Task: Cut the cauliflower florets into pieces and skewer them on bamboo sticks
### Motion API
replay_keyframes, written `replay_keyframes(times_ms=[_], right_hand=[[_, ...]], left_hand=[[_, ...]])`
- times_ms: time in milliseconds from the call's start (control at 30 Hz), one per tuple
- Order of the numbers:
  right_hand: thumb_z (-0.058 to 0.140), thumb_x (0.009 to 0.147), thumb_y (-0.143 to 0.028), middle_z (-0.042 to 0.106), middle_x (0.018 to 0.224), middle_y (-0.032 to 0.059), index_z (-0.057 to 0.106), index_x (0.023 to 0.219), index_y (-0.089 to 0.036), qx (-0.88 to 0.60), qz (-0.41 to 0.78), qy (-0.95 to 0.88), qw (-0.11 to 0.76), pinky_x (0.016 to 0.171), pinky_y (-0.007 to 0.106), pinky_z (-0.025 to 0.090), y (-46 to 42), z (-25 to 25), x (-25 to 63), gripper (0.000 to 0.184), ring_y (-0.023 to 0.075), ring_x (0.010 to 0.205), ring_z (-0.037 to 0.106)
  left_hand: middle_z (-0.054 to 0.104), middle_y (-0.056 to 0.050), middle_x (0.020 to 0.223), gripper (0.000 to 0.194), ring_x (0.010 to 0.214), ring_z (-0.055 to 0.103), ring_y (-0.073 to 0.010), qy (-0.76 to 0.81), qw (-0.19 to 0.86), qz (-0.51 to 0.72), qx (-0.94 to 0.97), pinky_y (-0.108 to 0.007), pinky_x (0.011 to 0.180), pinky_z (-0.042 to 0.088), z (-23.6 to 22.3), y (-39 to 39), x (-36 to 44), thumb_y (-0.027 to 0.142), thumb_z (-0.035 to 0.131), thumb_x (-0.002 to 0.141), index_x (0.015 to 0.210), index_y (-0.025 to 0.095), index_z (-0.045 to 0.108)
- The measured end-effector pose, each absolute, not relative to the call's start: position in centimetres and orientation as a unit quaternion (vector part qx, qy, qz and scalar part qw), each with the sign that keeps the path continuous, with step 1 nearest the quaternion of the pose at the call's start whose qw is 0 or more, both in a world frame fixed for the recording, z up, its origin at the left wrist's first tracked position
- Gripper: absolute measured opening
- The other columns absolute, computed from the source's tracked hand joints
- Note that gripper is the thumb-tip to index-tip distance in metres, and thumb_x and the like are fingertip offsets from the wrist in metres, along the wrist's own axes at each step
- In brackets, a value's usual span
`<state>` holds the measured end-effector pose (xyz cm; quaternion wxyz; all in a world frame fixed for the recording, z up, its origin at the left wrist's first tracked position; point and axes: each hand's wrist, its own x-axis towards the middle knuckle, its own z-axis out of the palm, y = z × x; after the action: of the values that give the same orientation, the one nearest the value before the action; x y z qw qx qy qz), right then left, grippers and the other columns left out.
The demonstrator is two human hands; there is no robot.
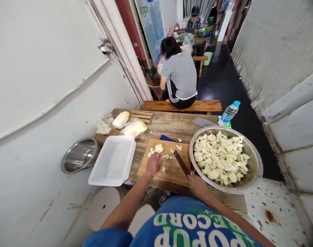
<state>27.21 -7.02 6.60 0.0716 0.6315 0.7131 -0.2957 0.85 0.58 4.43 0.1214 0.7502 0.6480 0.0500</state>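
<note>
My right hand [197, 185] grips the handle of a kitchen knife [181, 162], whose dark blade slants over the right side of a wooden cutting board [143, 166]. On the left of the board, my left hand [153, 164] is closed, its fingers curled down close to a cauliflower floret [159, 148]. Whatever lies inside those fingers is too small to make out. Several small cauliflower pieces [179, 147] are scattered over the board between both hands. Just right of the board, a large steel bowl [257, 168] holds a heap of cut cauliflower [220, 156].
A white plastic tub [112, 161] and a steel bowl [77, 156] stand at left. Behind are wrapped cabbages [134, 128], wooden sticks [141, 116], a cleaver blade [204, 122] and a water bottle [229, 112]. A person [182, 73] sits on a bench [210, 105]; another works farther back.
</note>
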Motion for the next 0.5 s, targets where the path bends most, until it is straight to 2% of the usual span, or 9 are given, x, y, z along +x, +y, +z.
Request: replay_keyframes(times_ms=[100,267,333,500], right_hand=[[0.022,0.099,-0.021,0.071,0.086,0.0172,0.051,0.108,-0.01,0.649,-0.284,0.703,0.066,0.065,0.027,0.045,-7.0,6.8,27.9,0.032,0.0229,0.084,0.07],[0.024,0.099,-0.02,0.07,0.089,0.0195,0.052,0.105,-0.009,0.654,-0.285,0.697,0.069,0.067,0.027,0.043,-6.7,7.0,28.2,0.031,0.023,0.088,0.069],[0.025,0.099,-0.02,0.07,0.09,0.0195,0.052,0.106,-0.009,0.653,-0.292,0.696,0.066,0.068,0.027,0.044,-6.6,6.8,28.2,0.031,0.0232,0.088,0.069],[0.029,0.099,-0.024,0.07,0.097,0.0189,0.054,0.108,-0.009,0.641,-0.328,0.692,0.062,0.075,0.029,0.046,-6.2,5.9,28.0,0.03,0.0227,0.092,0.069]], left_hand=[[0.049,-0.016,0.13,0.058,0.118,0.05,-0.0242,0.658,0.191,0.065,0.725,-0.034,0.101,0.04,2.5,-1.5,2.8,0.019,0.062,0.077,0.131,0.013,0.044],[0.05,-0.017,0.126,0.062,0.117,0.05,-0.0232,0.713,0.216,0.085,0.661,-0.032,0.1,0.039,0.9,-0.3,5.6,0.01,0.061,0.072,0.131,0.011,0.042],[0.051,-0.017,0.124,0.059,0.114,0.051,-0.0234,0.724,0.215,0.087,0.65,-0.032,0.099,0.04,1.0,1.0,6.4,0.011,0.063,0.07,0.127,0.01,0.046],[0.059,-0.012,0.109,0.034,0.103,0.056,-0.0203,0.711,0.241,0.075,0.657,-0.03,0.093,0.042,1.5,2.6,7.8,0.011,0.063,0.071,0.104,0.012,0.06]])
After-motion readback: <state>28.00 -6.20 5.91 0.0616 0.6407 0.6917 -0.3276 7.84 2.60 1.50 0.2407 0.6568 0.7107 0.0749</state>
